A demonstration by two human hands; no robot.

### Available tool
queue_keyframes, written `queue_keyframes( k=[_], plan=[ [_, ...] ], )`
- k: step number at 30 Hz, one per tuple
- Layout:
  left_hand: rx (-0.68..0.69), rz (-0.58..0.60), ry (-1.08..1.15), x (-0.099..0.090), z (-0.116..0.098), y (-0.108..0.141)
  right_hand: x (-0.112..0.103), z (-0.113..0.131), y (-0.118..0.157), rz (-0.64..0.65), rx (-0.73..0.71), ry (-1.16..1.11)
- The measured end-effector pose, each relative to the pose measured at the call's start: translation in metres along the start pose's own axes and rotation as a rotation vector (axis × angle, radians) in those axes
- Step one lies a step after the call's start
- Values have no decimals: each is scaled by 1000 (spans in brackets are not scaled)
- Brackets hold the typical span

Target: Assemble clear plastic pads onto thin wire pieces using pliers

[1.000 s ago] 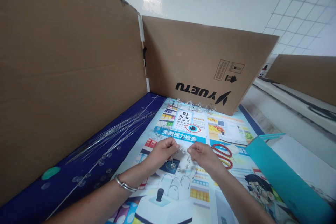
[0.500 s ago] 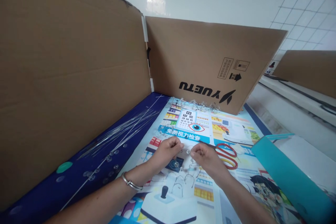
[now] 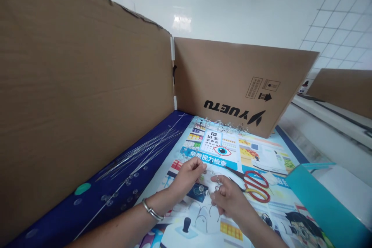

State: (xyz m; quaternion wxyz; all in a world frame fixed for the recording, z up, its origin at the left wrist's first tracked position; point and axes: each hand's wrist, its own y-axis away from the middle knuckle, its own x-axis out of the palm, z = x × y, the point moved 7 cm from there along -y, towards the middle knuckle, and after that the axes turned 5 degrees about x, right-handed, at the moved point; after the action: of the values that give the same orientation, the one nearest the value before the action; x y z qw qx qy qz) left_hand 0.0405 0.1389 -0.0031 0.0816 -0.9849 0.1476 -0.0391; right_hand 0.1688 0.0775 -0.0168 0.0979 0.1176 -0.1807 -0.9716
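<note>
My left hand (image 3: pixel 190 174) is closed in a pinch, thumb against fingertips, at a thin wire strung with clear beads (image 3: pixel 201 188). Just to its right, my right hand (image 3: pixel 231 197) has its fingers curled around a clear beaded piece (image 3: pixel 217 186) on thin wire. The wire is too fine to follow fully between the hands. Below them lie several curved thin wire pieces (image 3: pixel 202 217) on the printed sheet (image 3: pixel 174 240). Scissors (image 3: pixel 257 186) with red and yellow handles rest right beside my right hand, blades pointing toward the left.
Long thin clear strands (image 3: pixel 142 151) and scattered clear beads (image 3: pixel 128 182) lie on the blue surface at left, near a green disc (image 3: pixel 83 188). Cardboard panels (image 3: pixel 232 73) stand behind and left. More clear beaded pieces (image 3: pixel 223 126) line the back panel's foot. A teal box (image 3: pixel 322 197) stands at right.
My right hand has turned and dropped a little, its fingers now showing around the beaded piece. My left hand keeps its pinch. The whole view has shifted slightly.
</note>
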Motion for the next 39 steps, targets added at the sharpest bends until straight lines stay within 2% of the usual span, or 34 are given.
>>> queue_keyframes(
  k=[6, 14, 17, 19, 21, 23, 25, 28, 30, 33, 39],
  plan=[
    [-91, 67, 109, 5, 6, 0, -10, 13, 9, -35, 8, -19],
    [-300, 314, -9, 18, 11, 10, -11, 20, 21, 187, 3, 27],
    [-338, 340, -15, 22, 13, 12, -14, 19, 22, 237, 2, 88],
    [-341, 330, 28, 23, 14, 12, -26, 21, 22, 212, -8, 273],
    [-319, 287, 84, 21, 13, 9, -55, 29, 22, 25, -52, 668],
    [-283, 204, 121, 15, 12, 4, -87, 37, 24, -122, -52, 805],
    [-268, 128, 139, 10, 13, 2, -115, 39, 27, -208, -21, 929],
    [-261, 49, 149, 5, 16, 2, -137, 34, 31, -225, 37, 1091],
    [-252, 17, 148, 5, 17, 3, -139, 27, 31, -187, 59, 1170],
    [-222, -7, 144, 6, 20, 4, -131, 19, 30, -139, 54, 1251],
    [-191, -6, 137, 6, 22, 3, -110, 14, 25, -173, 11, 1413]
  ],
)
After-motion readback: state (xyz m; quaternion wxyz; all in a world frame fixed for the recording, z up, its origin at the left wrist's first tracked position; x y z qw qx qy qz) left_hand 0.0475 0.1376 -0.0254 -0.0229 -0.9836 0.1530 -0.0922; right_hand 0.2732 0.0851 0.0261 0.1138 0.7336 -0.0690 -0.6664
